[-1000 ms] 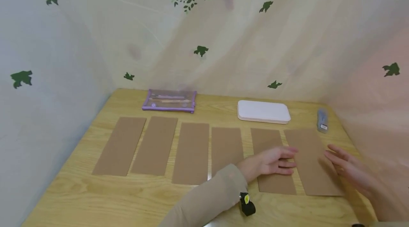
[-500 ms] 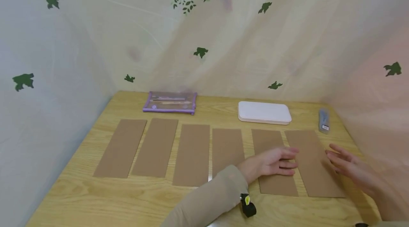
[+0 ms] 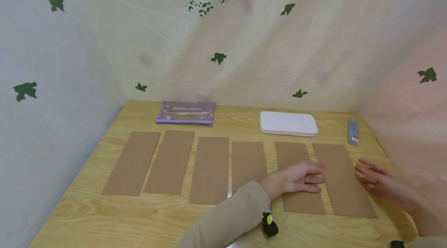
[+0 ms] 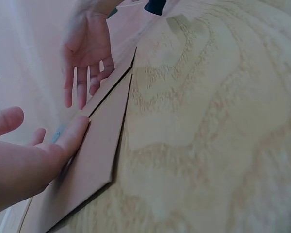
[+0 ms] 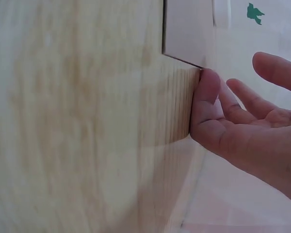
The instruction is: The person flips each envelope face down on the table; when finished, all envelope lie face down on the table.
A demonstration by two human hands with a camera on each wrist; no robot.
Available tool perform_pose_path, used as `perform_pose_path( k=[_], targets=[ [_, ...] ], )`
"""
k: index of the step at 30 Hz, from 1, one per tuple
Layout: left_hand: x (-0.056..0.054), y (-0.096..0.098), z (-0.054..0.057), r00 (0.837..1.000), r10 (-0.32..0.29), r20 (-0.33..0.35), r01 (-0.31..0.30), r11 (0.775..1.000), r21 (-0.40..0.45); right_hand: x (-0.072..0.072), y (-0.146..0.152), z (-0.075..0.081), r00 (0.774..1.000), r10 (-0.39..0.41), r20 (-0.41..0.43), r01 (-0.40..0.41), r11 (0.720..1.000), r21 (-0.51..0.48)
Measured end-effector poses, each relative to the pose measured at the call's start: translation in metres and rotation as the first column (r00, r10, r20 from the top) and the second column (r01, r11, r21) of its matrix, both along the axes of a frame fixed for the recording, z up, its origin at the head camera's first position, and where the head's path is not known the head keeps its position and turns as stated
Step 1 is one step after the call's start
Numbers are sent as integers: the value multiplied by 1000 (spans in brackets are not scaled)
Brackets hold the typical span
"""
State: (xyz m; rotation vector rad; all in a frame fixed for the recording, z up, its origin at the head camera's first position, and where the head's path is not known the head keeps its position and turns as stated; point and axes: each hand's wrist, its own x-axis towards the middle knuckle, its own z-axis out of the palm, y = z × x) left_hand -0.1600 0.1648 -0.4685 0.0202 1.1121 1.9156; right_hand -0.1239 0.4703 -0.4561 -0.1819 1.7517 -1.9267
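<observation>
Several brown cardboard rectangles lie side by side on the wooden table. My left hand (image 3: 302, 177) rests on its side over the second cardboard piece from the right (image 3: 292, 153), fingers loosely extended toward the rightmost cardboard piece (image 3: 343, 180). On that rightmost piece's other side is my right hand (image 3: 385, 184), its fingertips at or very near the right edge; contact is hard to tell. Neither hand grips anything. In the left wrist view, the left hand (image 4: 31, 158) and right hand (image 4: 89, 46) face each other. The right wrist view shows the right hand (image 5: 247, 121) with relaxed fingers by a cardboard corner (image 5: 186, 34).
Along the back of the table (image 3: 115, 221) lie a purple-trimmed clear pouch with pencils (image 3: 186, 113), a white flat case (image 3: 288, 123) and a small blue-grey packaged item (image 3: 353, 131). A printed fabric curtain (image 3: 244, 73) stands behind and at both sides.
The head view has tilted slightly. My right hand has shifted a little lower beside the rightmost cardboard piece; my left hand stays nearly still.
</observation>
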Motion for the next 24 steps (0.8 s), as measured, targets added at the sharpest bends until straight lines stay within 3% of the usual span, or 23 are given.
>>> perform_pose_path(
  k=[2,4,8,12,16,22,24],
  targets=[
    [0,0,-1,1000,6,-1,-6,1000,0,-1,2,-1,999,41,14,-40,996,-82],
    [-1,0,-2,1000,12,0,-12,1000,1,-2,2,-2,999,43,16,-41,996,-85],
    [0,0,-4,1000,10,8,-10,1000,-2,0,0,-4,999,-38,28,37,999,31],
    [0,-1,-5,1000,11,8,-11,1000,-4,1,-4,-5,993,-115,26,110,982,151],
    [1,-3,-5,1000,15,8,-15,1000,-4,1,-7,-5,991,-129,19,122,970,208],
    [0,-11,3,999,-24,-29,23,999,-30,-1,-8,1,991,-129,18,124,975,182],
    [-3,-18,10,996,-43,-84,37,997,-67,-2,-10,7,990,-133,-35,138,951,278]
  ],
)
